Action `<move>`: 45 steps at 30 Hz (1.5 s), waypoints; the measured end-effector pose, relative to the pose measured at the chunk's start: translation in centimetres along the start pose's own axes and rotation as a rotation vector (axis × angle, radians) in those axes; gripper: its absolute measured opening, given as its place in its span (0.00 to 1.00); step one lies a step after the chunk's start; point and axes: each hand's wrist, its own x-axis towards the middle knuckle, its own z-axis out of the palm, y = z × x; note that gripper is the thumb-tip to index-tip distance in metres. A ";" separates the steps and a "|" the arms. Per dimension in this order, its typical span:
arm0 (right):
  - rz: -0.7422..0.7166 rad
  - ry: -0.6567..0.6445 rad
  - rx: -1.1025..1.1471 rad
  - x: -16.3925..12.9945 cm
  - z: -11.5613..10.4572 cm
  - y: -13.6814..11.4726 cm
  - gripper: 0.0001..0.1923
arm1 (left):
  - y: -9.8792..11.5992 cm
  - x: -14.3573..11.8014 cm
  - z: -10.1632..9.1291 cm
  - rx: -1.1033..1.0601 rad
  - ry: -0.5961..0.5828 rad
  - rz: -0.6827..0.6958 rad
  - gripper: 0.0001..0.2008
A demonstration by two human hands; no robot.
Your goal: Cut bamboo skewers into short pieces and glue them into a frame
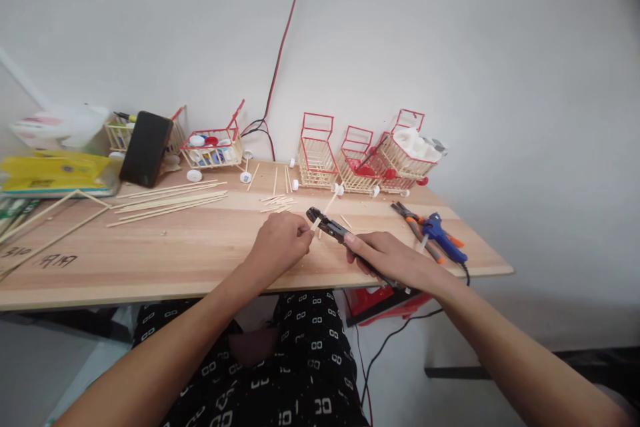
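My left hand (281, 245) pinches a thin wooden stick (330, 203) near its lower end. That stick runs up and to the right through the jaws of a dark cutting tool (333, 227), which looks like pliers or cutters. Wrapped round the tool's handles is my right hand (393, 257), its thumb on top. Just behind my left hand lies a small pile of short cut sticks (281, 203). Longer sticks (170, 203) lie in a loose bundle to the left. A few small stick pieces lie close to the tool's jaws.
Several miniature stick carts with red rims (317, 153) stand along the wall, one holding bottle caps (213, 147). A phone (146, 149) leans at left beside a yellow packet (57, 172). Orange-handled pliers (417, 230) and a blue glue gun (444, 238) lie at right.
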 end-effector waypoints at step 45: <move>-0.229 0.031 -0.311 3.3 3.2 1.3 0.33 | -3.2 -1.5 1.8 -0.009 -0.042 -0.067 0.14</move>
